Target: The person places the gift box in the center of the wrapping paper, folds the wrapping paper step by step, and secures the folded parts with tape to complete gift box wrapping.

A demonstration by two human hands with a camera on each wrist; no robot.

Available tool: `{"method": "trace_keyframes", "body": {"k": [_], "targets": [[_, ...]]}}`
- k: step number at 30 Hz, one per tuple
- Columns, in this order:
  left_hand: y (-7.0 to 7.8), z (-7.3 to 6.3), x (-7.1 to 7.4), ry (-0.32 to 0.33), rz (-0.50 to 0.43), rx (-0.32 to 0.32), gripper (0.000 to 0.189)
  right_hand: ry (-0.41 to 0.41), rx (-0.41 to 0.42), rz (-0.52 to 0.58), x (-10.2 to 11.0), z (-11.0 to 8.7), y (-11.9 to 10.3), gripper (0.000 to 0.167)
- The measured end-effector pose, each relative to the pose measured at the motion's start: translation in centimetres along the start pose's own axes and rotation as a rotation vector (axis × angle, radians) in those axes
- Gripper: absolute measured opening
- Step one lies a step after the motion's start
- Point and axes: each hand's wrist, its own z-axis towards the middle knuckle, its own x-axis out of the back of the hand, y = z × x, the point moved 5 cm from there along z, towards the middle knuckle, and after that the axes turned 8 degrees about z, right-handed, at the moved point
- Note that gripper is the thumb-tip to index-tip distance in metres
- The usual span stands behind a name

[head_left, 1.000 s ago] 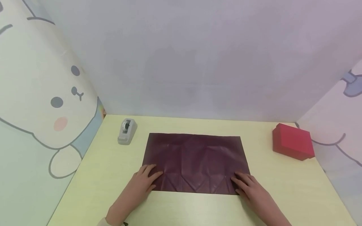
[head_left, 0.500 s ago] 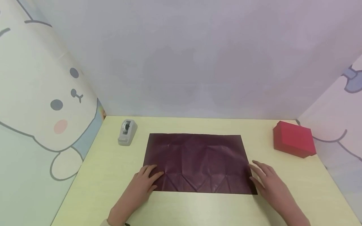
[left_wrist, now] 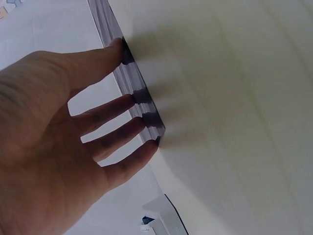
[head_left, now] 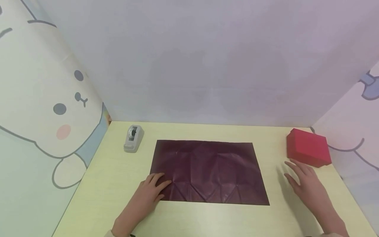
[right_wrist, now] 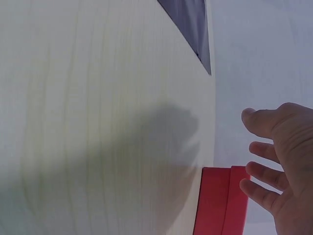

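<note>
A dark purple sheet [head_left: 207, 171] with fold creases lies flat on the table. My left hand [head_left: 149, 191] rests its spread fingertips on the sheet's near left corner; the left wrist view shows the thumb and fingers [left_wrist: 115, 103] touching its surface. My right hand [head_left: 309, 187] is raised over the table, right of the sheet and apart from it, with relaxed fingers and nothing held. Just beyond those fingertips is a red box [head_left: 309, 148], which also appears low in the right wrist view, near the right hand [right_wrist: 288, 166].
A grey tape dispenser [head_left: 134, 139] with a roll in it stands at the table's back left. Behind the pale table [head_left: 195, 220] rises a plain wall [head_left: 204, 65], and cartoon-printed side panels [head_left: 38, 92] flank it.
My right hand has lifted off the sheet and moved right towards the red box. The sheet's near right corner, formerly under that hand, is uncovered. The left hand has stayed in place.
</note>
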Motion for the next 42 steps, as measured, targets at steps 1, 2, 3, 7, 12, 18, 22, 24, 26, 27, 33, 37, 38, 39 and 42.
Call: {"method": "trace_keyframes", "body": {"k": [1,2,3,7,12,18,22,24,26,27,33,37,38,39,42], "targets": [[0.0,0.0,0.0,0.0,0.0,0.001,0.046,0.007,0.001,0.002,0.1,0.1,0.4,0.046],[0.0,-0.1,0.0,0.003,0.0,0.001,0.047,0.013,0.004,0.002,0.2,0.1,0.7,0.039],[0.0,-0.1,-0.1,0.004,0.0,0.001,0.047,0.02,0.007,0.002,0.4,0.2,1.0,0.036],[0.0,-0.1,-0.2,0.008,-0.005,0.001,0.047,0.035,0.01,-0.008,0.8,0.4,2.0,0.039],[0.0,-0.1,-0.5,0.01,-0.004,-0.003,0.047,0.033,-0.078,-0.049,1.6,0.6,3.1,0.059],[0.0,-0.1,-0.6,0.036,0.007,-0.009,0.048,0.008,-0.189,-0.119,2.3,0.6,4.9,0.063],[0.0,0.0,-0.8,0.044,0.011,-0.012,0.048,-0.017,-0.251,-0.144,2.8,0.5,6.3,0.061],[0.0,0.0,-0.9,0.045,0.015,-0.013,0.048,-0.027,-0.277,-0.155,3.0,0.4,6.8,0.062],[0.0,0.0,-0.9,0.048,0.014,-0.013,0.048,-0.036,-0.307,-0.166,3.2,0.5,7.3,0.064],[0.0,0.0,-0.9,0.05,0.014,-0.014,0.047,-0.043,-0.327,-0.172,3.2,0.5,7.6,0.064],[0.1,0.0,-0.9,0.076,0.01,-0.023,0.048,-0.052,-0.375,-0.176,3.4,0.6,9.1,0.068],[0.1,0.1,-1.0,0.084,0.019,-0.028,0.049,-0.05,-0.387,-0.156,3.5,0.5,10.3,0.076],[0.1,0.2,-1.1,0.084,0.021,-0.029,0.049,-0.06,-0.402,-0.151,3.6,0.4,10.7,0.08],[0.1,0.2,-1.0,0.083,0.023,-0.03,0.049,-0.069,-0.417,-0.147,3.6,0.4,11.1,0.083],[0.2,0.3,-0.9,0.08,0.026,-0.034,0.049,-0.097,-0.445,-0.147,3.8,0.4,11.9,0.093]]}}
